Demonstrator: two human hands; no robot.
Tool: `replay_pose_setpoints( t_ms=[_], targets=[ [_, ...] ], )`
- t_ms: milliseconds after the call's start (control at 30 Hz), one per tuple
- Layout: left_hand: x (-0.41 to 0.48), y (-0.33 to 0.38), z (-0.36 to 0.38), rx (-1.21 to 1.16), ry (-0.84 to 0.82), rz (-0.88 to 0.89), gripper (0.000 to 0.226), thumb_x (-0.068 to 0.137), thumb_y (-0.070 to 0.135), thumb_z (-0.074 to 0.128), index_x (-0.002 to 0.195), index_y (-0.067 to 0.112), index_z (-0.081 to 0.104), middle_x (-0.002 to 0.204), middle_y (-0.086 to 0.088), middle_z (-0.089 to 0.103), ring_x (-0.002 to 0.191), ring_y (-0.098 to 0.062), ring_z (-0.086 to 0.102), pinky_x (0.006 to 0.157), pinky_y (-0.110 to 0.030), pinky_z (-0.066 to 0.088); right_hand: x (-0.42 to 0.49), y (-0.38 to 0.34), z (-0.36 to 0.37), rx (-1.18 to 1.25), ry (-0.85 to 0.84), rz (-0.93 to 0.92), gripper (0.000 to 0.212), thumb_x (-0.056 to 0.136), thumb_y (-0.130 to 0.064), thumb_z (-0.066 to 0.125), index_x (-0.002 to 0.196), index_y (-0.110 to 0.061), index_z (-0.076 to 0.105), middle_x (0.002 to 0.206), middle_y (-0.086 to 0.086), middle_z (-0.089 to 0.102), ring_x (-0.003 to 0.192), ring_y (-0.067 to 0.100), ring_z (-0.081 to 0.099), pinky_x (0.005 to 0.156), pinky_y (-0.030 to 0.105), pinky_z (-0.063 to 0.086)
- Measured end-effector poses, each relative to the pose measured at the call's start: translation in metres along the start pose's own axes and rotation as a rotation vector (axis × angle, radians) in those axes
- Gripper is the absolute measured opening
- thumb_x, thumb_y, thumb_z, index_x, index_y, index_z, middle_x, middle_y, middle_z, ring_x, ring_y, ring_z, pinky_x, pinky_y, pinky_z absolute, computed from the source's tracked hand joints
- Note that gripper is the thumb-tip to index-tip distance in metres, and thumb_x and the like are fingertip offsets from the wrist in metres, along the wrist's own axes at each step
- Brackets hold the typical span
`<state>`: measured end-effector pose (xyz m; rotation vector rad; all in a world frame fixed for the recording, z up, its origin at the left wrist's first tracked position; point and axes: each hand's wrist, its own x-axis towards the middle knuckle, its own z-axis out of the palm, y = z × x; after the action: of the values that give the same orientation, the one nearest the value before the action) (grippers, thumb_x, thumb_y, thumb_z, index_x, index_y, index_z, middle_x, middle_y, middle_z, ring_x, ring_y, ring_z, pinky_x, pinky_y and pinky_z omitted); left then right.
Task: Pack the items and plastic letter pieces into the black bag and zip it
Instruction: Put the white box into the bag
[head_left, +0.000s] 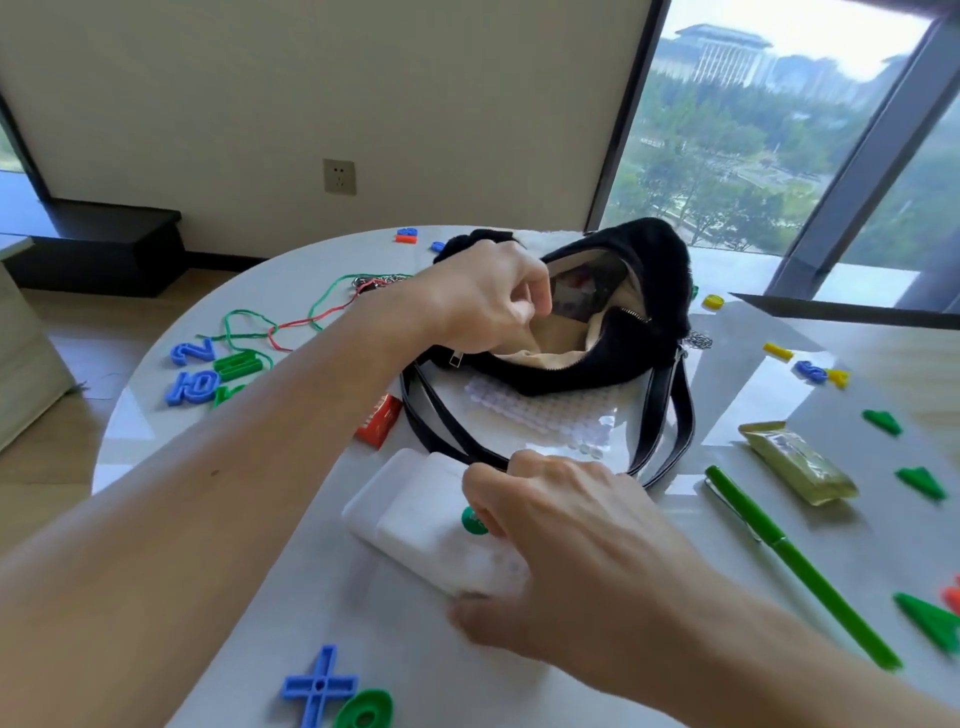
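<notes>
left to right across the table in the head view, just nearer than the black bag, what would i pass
blue number pieces → orange box → right hand gripping the white pack → olive packet → green arrow piece

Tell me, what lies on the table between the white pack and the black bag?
In the head view, a black strap and a clear sheet of small white beads lie there.

The black bag (613, 358), fuzzy with a cream lining, lies unzipped and gaping, its strap (670, 415) looped toward the near side. A white packet (415, 525) with a green sticker lies just in front of the strap, with a green pen (795, 566) and an olive sachet (797, 462) to its right. Blue, green and yellow plastic letter pieces (195, 371) lie scattered around.
</notes>
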<state>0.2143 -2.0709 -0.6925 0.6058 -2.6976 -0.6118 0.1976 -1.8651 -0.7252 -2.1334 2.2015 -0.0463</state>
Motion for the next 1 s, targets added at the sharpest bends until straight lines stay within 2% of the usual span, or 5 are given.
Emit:
replay_pose_setpoints(
  t_ms=[267, 333, 567, 867, 1000],
  targets=[
    [0.003, -0.024, 0.005, 0.232, 0.091, -0.070, 0.028, 0.094, 0.018, 0.052, 0.111, 0.032, 0.069, 0.127, -0.004, 0.047, 0.127, -0.022, 0.040, 0.104, -0.046, 0.041, -0.035, 0.035, -0.045, -0.038, 0.024, 0.231, 0.062, 0.048, -0.080, 0.057, 0.088, -0.035, 0.044, 0.076, -0.011, 0.052, 0.087, -0.006, 0.042, 0.048, 0.023, 0.034],
    [0.005, -0.029, 0.009, 0.280, 0.071, -0.103, 0.030, 0.094, 0.022, 0.052, 0.117, 0.035, 0.066, 0.131, -0.003, 0.046, 0.129, -0.023, 0.039, 0.103, -0.047, 0.043, -0.041, 0.049, -0.059, -0.066, 0.059, 0.310, 0.070, 0.040, -0.081, 0.056, 0.092, -0.036, 0.045, 0.068, -0.008, 0.053, 0.082, -0.015, 0.038, 0.049, 0.025, 0.038],
    [0.014, -0.028, 0.038, 0.522, 0.124, -0.105, 0.032, 0.095, 0.042, 0.051, 0.123, 0.031, 0.062, 0.123, -0.002, 0.057, 0.115, -0.025, 0.050, 0.077, -0.037, 0.040, -0.005, 0.092, -0.095, -0.120, 0.163, 0.366, 0.056, 0.046, -0.077, 0.067, 0.076, -0.035, 0.046, 0.065, -0.007, 0.049, 0.059, 0.014, 0.041, 0.048, 0.031, 0.032],
    [0.015, -0.017, 0.020, 0.309, 0.309, -0.128, 0.049, 0.073, 0.006, 0.067, 0.119, 0.013, 0.052, 0.118, -0.004, 0.053, 0.110, -0.029, 0.054, 0.087, -0.046, 0.050, 0.080, 0.112, -0.087, -0.380, 0.250, 0.233, 0.049, 0.066, -0.043, 0.080, 0.070, -0.024, 0.035, 0.079, -0.003, 0.050, 0.079, 0.027, 0.054, 0.058, 0.031, 0.033],
    [0.018, -0.008, 0.011, 0.272, 0.268, -0.087, 0.066, 0.071, 0.001, 0.067, 0.133, 0.013, 0.045, 0.126, -0.003, 0.048, 0.118, -0.027, 0.047, 0.088, -0.049, 0.051, 0.116, 0.113, -0.070, -0.599, 0.268, 0.154, 0.039, 0.079, -0.041, 0.076, 0.111, -0.026, 0.061, 0.109, 0.005, 0.060, 0.110, 0.028, 0.058, 0.070, 0.034, 0.035]
  ],
)
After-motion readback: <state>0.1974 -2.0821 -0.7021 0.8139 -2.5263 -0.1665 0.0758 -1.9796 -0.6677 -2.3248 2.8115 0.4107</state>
